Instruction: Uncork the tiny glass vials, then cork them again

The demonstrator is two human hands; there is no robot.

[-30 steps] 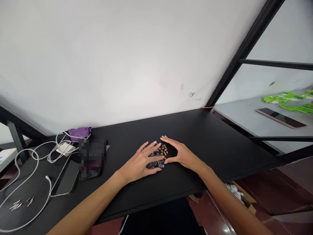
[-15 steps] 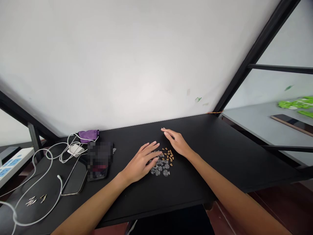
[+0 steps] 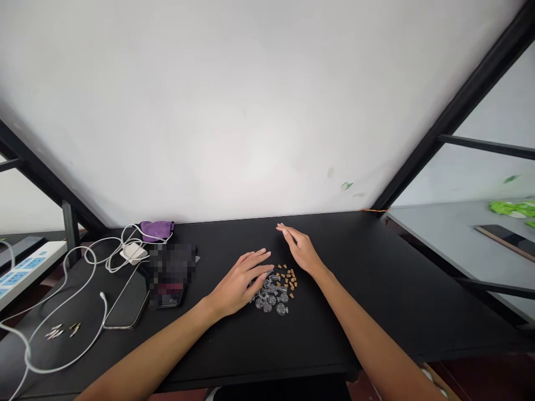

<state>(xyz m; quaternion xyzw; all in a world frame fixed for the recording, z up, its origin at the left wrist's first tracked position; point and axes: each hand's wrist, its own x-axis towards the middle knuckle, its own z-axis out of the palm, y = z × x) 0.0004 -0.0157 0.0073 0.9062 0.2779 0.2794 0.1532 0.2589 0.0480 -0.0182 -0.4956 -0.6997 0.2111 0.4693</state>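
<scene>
My left hand (image 3: 242,281) is open, fingers stretched out, over the left edge of a pile of tiny clear glass bottles (image 3: 271,299). It covers some of them; whether it touches them I cannot tell. Just behind and to the right of the bottles lie several small cork stoppers (image 3: 288,277), scattered loosely. My right hand (image 3: 301,249) rests on its side beyond the corks, fingers extended and pointing left, with nothing seen in it. Bottles and corks lie on the black table (image 3: 376,289).
To the left are a phone (image 3: 127,301), a pixelated dark item (image 3: 172,273), a purple pouch (image 3: 157,230), a white charger (image 3: 134,253) with looping cables and a power strip (image 3: 31,272). Small slim pieces (image 3: 54,332) lie near the left edge. A white wall (image 3: 251,111) stands behind.
The view has tilted and shifted slightly. My left hand's fingers have drawn a little closer together; my right hand stays in nearly the same place. Bottles and corks look unmoved.
</scene>
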